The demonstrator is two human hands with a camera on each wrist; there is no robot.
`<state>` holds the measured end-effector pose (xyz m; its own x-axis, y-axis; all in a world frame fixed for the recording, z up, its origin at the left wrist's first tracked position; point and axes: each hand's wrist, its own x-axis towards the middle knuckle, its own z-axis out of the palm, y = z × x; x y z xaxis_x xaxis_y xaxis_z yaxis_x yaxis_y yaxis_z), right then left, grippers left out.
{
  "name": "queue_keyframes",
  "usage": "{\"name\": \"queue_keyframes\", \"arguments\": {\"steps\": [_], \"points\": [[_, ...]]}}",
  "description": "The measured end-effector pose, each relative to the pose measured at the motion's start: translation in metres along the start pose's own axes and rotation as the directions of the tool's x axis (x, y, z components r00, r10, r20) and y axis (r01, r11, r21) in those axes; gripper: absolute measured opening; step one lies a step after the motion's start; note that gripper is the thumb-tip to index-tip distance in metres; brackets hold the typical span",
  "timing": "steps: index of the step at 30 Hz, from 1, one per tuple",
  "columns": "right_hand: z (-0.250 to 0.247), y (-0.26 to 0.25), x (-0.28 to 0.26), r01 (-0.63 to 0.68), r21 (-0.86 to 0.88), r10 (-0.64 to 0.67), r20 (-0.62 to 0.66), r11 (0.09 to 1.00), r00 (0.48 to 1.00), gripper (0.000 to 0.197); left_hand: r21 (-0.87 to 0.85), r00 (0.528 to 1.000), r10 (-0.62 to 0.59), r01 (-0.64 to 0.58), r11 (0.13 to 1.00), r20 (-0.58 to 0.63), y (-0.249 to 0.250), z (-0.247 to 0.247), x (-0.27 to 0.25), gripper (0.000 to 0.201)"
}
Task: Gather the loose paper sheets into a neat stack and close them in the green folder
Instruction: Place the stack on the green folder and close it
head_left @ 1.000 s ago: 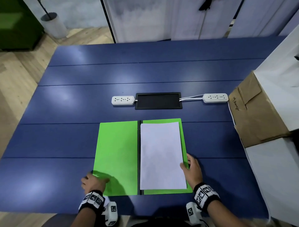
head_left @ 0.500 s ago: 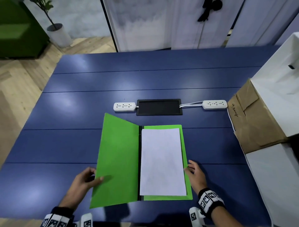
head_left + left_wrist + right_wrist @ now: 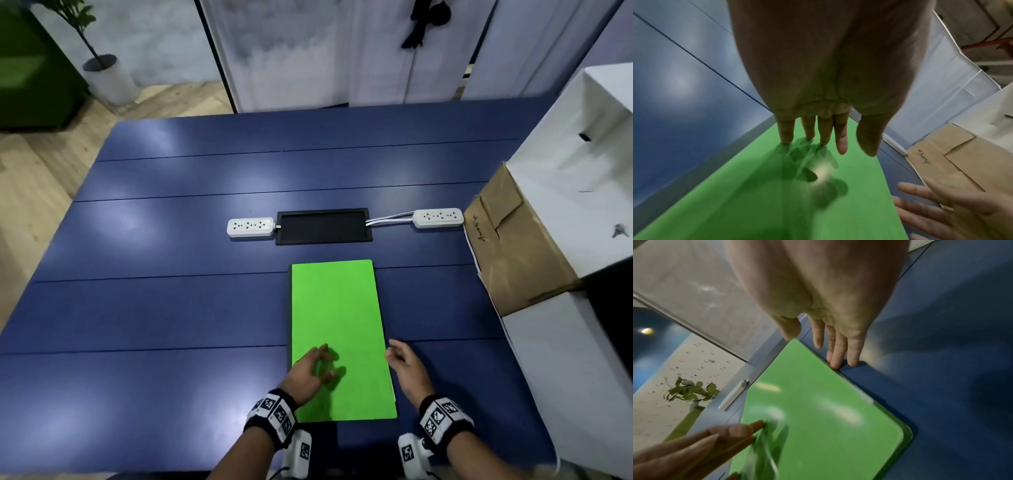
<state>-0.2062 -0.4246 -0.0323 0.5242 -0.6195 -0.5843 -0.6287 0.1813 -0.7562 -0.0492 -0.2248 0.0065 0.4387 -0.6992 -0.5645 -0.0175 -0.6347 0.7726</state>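
My left hand (image 3: 310, 371) lay flat and unclenched on the green folder (image 3: 339, 329) near the table's (image 3: 171, 308) front edge, keeping its cover down over the sheets, while my right hand (image 3: 406, 365), fingers straight, steadied its right edge.

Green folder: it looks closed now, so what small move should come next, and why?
Probably lift both hands away. The green folder lies shut on the table, the left hand spread on its cover and the right hand at its right edge; no loose sheets show.
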Motion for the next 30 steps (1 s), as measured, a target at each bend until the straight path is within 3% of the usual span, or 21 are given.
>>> {"name": "queue_keyframes", "arguments": {"steps": [2, 4, 6, 9, 11, 15, 19, 23, 25, 27, 30], "points": [[0.002, 0.002, 0.000, 0.002, -0.045, 0.000, 0.027, 0.999, 1.000, 0.036, 0.039, 0.988, 0.008, -0.003, 0.999, -0.153, -0.009, 0.004, 0.003, 0.037], [0.005, 0.002, -0.002, 0.022, -0.117, -0.018, 0.032, 0.993, 0.999, 0.035, 0.104, 0.907, -0.046, 0.098, 0.990, -0.419, -0.024, 0.002, 0.005, 0.050], [0.008, 0.002, -0.003, 0.054, -0.170, -0.049, 0.029, 0.984, 0.998, 0.031, -0.027, 0.812, -0.241, 0.268, 0.963, -0.531, -0.037, -0.002, 0.007, 0.055], [0.008, -0.001, -0.006, 0.074, -0.197, -0.069, 0.031, 0.978, 0.997, 0.030, -0.386, 0.724, -0.508, 0.350, 0.854, -0.468, -0.050, -0.005, 0.017, 0.050], [0.007, -0.005, -0.007, 0.068, -0.203, -0.063, 0.033, 0.977, 0.997, 0.030, -0.455, 0.708, -0.571, 0.382, 0.804, -0.414, -0.059, -0.008, 0.026, 0.053], [0.006, -0.011, -0.007, 0.035, -0.174, -0.029, 0.036, 0.984, 0.999, 0.031, -0.451, 0.720, -0.583, 0.408, 0.794, -0.375, -0.049, -0.011, 0.030, 0.038], [0.010, -0.020, -0.006, 0.007, -0.186, 0.004, 0.061, 0.983, 0.998, 0.036, -0.417, 0.715, -0.550, 0.383, 0.824, -0.431, -0.039, -0.016, 0.026, 0.052], [0.019, -0.028, -0.004, 0.138, -0.370, -0.117, 0.078, 0.919, 0.990, 0.037, -0.371, 0.679, -0.510, 0.355, 0.858, -0.528, -0.046, -0.057, 0.006, 0.051], [0.023, -0.035, -0.003, 0.215, -0.497, -0.187, 0.105, 0.841, 0.977, 0.039, -0.343, 0.659, -0.503, 0.369, 0.864, -0.558, -0.060, -0.096, -0.007, 0.058], [0.027, -0.040, -0.002, 0.280, -0.602, -0.239, 0.149, 0.748, 0.960, 0.043, -0.322, 0.603, -0.516, 0.407, 0.855, -0.608, -0.079, -0.139, -0.020, 0.060], [0.032, -0.047, 0.004, 0.293, -0.685, -0.211, 0.204, 0.667, 0.956, 0.055, -0.286, 0.527, -0.529, 0.475, 0.832, -0.665, -0.103, -0.205, -0.038, 0.058]]}}
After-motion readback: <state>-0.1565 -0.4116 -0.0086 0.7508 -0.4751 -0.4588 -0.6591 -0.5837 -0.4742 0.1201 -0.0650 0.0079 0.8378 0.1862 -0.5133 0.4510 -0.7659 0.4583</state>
